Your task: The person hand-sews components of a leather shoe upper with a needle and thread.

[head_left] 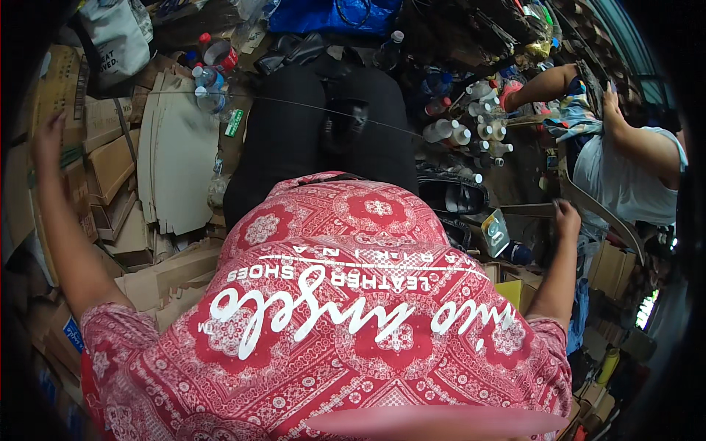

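My arms are spread wide to either side. My left hand (48, 140) is raised at the far left beside stacked cardboard (110, 173); its fingers are blurred, and I cannot tell what they hold. A thin, pale string (294, 103) runs taut across in front of my black-clad legs, its left part leading toward that hand. On the right, my right hand (565, 218) is closed with the fingers curled in; whatever it grips is too small to make out. Near it are a dark narrow strip (522, 210) and a clear plastic pack (495, 232).
Several plastic bottles (482, 121) stand and lie at right of my legs, with others (209, 88) at left. A large pale board (180, 154) leans there. A blue bag (334, 15) lies ahead. Another person (625, 165) sits close on the right, one arm reaching out.
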`<state>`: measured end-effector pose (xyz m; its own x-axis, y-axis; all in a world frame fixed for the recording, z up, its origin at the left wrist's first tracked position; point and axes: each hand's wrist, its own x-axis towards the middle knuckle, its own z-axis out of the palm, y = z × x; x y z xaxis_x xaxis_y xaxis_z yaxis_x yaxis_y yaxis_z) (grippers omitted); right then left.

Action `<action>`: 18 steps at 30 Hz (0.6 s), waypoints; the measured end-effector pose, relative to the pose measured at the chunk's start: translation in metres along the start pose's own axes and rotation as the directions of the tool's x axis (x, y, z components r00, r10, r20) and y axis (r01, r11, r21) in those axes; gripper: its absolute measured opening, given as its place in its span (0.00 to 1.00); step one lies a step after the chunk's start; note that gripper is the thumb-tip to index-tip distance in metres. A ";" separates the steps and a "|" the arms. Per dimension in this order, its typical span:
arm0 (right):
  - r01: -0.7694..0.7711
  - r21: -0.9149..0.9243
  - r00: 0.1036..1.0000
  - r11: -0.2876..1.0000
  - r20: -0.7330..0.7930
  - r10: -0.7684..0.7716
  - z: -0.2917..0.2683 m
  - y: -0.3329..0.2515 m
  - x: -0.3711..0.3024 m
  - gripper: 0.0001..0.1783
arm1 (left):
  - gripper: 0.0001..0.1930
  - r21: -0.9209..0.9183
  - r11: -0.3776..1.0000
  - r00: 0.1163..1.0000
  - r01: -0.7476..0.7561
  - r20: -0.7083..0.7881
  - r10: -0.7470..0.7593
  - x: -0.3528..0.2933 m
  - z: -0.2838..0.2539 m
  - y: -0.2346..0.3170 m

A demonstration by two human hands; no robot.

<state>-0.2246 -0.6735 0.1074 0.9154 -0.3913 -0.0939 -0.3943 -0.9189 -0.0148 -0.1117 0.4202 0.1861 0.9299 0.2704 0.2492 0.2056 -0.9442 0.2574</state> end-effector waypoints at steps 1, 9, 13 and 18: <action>-0.049 0.009 0.999 0.999 0.005 0.049 0.011 0.030 -0.005 0.18 | 0.14 -0.105 0.983 0.989 0.149 0.034 -0.146 0.006 -0.008 -0.016; 0.429 0.506 0.764 0.748 0.238 -0.599 0.061 -0.216 -0.021 0.20 | 0.17 -0.670 0.674 0.746 -0.310 0.268 0.609 -0.104 0.161 0.334; 0.184 0.868 0.786 0.461 0.152 -0.599 0.027 -0.336 -0.039 0.13 | 0.16 -0.919 0.392 0.500 -0.025 0.328 0.802 -0.126 0.192 0.424; 0.347 0.846 0.729 0.406 0.029 -0.684 0.022 -0.381 -0.034 0.09 | 0.14 -0.895 0.433 0.321 0.104 0.442 0.837 -0.116 0.212 0.450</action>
<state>-0.1073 -0.3091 0.0946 0.9348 0.3443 -0.0873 0.0893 -0.4657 -0.8804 -0.0627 -0.0761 0.0750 0.6055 -0.7871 -0.1174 -0.0875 -0.2125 0.9732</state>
